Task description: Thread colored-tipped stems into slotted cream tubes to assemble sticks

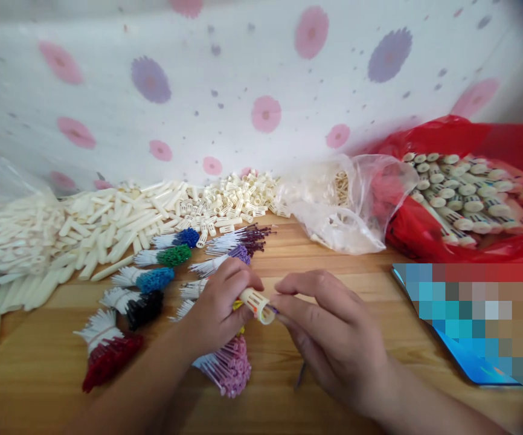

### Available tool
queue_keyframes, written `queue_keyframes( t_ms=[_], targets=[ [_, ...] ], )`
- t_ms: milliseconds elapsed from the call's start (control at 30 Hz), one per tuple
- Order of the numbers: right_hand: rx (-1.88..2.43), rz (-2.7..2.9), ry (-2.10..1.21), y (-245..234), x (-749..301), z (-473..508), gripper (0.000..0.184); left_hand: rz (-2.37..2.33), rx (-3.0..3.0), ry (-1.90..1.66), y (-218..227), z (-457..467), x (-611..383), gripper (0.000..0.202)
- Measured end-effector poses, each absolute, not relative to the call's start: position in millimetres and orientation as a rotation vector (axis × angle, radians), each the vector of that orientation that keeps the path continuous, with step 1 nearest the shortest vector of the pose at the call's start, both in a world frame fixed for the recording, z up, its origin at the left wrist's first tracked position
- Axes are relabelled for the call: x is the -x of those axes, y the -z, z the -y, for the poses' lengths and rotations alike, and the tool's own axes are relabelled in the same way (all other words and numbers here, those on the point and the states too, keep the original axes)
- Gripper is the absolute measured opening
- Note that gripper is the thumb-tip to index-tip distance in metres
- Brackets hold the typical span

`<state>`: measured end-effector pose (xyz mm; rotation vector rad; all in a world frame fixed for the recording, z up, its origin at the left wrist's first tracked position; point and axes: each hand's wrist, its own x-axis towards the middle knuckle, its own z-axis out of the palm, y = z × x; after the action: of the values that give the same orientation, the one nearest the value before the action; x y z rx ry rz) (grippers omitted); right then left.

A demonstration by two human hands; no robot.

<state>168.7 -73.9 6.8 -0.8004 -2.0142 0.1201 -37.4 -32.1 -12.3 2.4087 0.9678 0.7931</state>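
Head view: my left hand wraps closed round a cream slotted tube, centre of the table, open mouth angled down toward my right. Orange specks show at its slots; what else sits inside, can't tell. My right hand has thumb and fingertips pinched together on a small purple bit at that mouth (mostly hidden by my fingers).

Containers: red bag at far right, gaping, packed with cream sticks, round ends facing me. Clear bag just beside it, crumpled, small beige pieces seen inside. Another clear bag at far left, over a mass of plain cream tubes that spreads outside it too. Slotted pieces lie loose between the clear bags.

Tied bundles near my left hand: dark red, black, light blue, green, blue; pink-tipped bundle just below it.
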Motion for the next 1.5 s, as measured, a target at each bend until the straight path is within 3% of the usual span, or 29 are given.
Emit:
queue_keyframes(
  t_ms=[133, 367, 933, 1133, 1300, 1500],
  targets=[
    [0.882, 1.958, -0.041, 4, -170, 70, 0.023, -1.019, -2.438, -0.735, 9, 34, 41, 0.027],
    [0.866, 1.905, -0.088, 5, -166, 64, 0.018, -1.157, -2.638, -0.791, 10, 35, 35, 0.028],
    [0.841, 1.504, -0.991, 13, -156, 59, 0.015, -1.336, -2.854, -0.821, 16, 35, 36, 0.027],
    [0.811, 1.449, -1.159, 13, -158, 61, 0.016, -1.355, -2.866, -0.863, 14, 33, 37, 0.026],
    [0.89, 1.427, -0.85, 22, -174, 42, 0.014, -1.634, -2.37, -0.996, 15, 20, 55, 0.014],
    [1.131, 1.838, -0.628, 27, -179, -5, 0.012, -1.968, -2.002, -0.934, 21, -10, 83, 0.021]
  ],
)
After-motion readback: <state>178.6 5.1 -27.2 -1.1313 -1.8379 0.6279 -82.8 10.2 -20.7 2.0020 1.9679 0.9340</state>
